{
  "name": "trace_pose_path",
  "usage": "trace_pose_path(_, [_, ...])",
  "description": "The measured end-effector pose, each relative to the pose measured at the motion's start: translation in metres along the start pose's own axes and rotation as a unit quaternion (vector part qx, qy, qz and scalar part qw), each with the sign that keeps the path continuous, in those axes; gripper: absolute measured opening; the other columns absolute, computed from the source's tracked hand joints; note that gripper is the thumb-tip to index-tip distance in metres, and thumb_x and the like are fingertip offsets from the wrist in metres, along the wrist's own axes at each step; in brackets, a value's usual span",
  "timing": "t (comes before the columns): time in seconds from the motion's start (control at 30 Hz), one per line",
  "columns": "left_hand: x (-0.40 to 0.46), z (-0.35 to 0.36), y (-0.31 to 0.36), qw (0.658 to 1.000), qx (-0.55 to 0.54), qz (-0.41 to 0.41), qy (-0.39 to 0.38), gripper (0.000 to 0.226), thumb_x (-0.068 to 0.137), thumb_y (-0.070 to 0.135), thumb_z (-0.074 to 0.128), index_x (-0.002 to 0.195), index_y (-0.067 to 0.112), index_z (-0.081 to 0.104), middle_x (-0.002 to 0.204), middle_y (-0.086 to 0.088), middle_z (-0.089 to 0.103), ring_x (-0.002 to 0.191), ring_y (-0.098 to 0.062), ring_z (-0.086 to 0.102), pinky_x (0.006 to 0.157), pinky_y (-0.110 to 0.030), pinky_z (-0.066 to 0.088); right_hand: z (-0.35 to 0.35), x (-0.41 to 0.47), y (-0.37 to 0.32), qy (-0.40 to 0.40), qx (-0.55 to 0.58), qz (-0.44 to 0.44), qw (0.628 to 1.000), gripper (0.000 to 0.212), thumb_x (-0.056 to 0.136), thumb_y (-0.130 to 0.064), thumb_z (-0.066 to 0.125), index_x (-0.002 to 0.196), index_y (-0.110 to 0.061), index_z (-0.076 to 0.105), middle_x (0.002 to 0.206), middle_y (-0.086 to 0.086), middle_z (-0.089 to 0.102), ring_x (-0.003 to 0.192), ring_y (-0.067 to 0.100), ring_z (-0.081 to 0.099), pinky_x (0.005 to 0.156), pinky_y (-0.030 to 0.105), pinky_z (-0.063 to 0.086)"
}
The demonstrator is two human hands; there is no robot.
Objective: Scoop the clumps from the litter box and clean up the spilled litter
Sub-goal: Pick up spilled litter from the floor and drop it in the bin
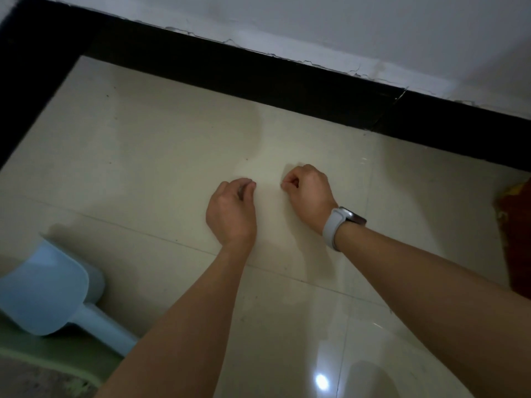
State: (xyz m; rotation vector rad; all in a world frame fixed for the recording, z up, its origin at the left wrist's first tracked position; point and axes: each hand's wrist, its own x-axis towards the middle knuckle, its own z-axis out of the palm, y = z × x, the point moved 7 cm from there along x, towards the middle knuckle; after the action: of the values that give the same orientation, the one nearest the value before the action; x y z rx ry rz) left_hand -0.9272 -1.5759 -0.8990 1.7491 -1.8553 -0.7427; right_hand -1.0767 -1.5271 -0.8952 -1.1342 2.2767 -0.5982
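My left hand (231, 211) and my right hand (309, 193) are stretched out side by side low over the cream floor tiles (161, 156), a small gap between them. Both have the fingers curled in, the thumb tip pressed against the fingers. Whether any grain is pinched inside is too small to tell. A few tiny dark specks (247, 159) lie scattered on the tiles. A light blue litter scoop (48, 291) rests at the lower left on the green rim of the litter box (43, 357), handle pointing right. Grey litter (26, 380) shows in the bottom left corner.
A black skirting band (258, 73) runs along the far side and the left side under a white wall (344, 24). A red-brown mat (514, 239) lies at the right edge. A white watch (336, 225) is on my right wrist.
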Motion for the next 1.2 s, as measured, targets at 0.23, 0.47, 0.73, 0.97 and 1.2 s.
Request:
trace_pose_path(0.23, [-0.001, 0.001, -0.002, 1.0, 0.007, 0.018, -0.008, 0.025, 0.087, 0.034, 0.06, 0.108, 0.021, 0.069, 0.094, -0.003, 0.064, 0.087, -0.021, 0.059, 0.067, -0.021, 0.03, -0.011, 0.007, 0.017, 0.043, 0.194, 0.102, 0.975, 0.016, 0.09, -0.001, 0.046, 0.083, -0.009, 0.058, 0.084, 0.004, 0.054, 0.08, 0.017, 0.049, 0.058, 0.017, 0.035])
trace_pose_path(0.47, [0.0, 0.002, 0.001, 1.0, -0.006, 0.016, -0.008, 0.016, 0.086, 0.029, 0.063, 0.097, 0.022, 0.073, 0.088, -0.001, 0.067, 0.081, -0.021, 0.06, 0.06, -0.017, 0.023, -0.033, 0.008, 0.049, 0.061, 0.426, 0.18, 0.885, 0.024, 0.088, 0.008, 0.043, 0.085, -0.007, 0.061, 0.07, 0.003, 0.055, 0.062, 0.011, 0.048, 0.059, 0.018, 0.042])
trace_pose_path(0.73, [0.002, 0.003, 0.004, 0.999, 0.044, 0.027, 0.002, 0.019, 0.091, 0.031, 0.055, 0.095, 0.021, 0.07, 0.091, -0.003, 0.067, 0.081, -0.026, 0.06, 0.062, -0.027, 0.03, -0.033, 0.011, 0.027, 0.015, 0.036, 0.047, 0.998, 0.021, 0.091, -0.008, 0.049, 0.102, -0.002, 0.066, 0.106, 0.01, 0.065, 0.102, 0.021, 0.056, 0.082, 0.017, 0.038])
trace_pose_path(0.97, [0.003, 0.003, 0.005, 0.998, 0.053, 0.031, 0.005, 0.02, 0.094, 0.029, 0.051, 0.097, 0.018, 0.067, 0.096, -0.006, 0.066, 0.084, -0.029, 0.06, 0.064, -0.029, 0.03, -0.018, 0.007, 0.019, -0.012, -0.113, 0.005, 0.993, 0.024, 0.09, 0.004, 0.04, 0.11, 0.002, 0.054, 0.118, 0.018, 0.048, 0.11, 0.031, 0.047, 0.087, 0.03, 0.037])
trace_pose_path(1.2, [0.002, 0.002, 0.006, 0.996, 0.078, 0.039, -0.01, 0.021, 0.095, 0.028, 0.048, 0.1, 0.017, 0.066, 0.099, -0.008, 0.065, 0.088, -0.031, 0.059, 0.065, -0.032, 0.033, -0.021, 0.009, 0.029, 0.004, -0.04, 0.071, 0.997, 0.026, 0.089, 0.003, 0.04, 0.112, 0.004, 0.053, 0.112, 0.015, 0.052, 0.103, 0.025, 0.05, 0.081, 0.024, 0.038])
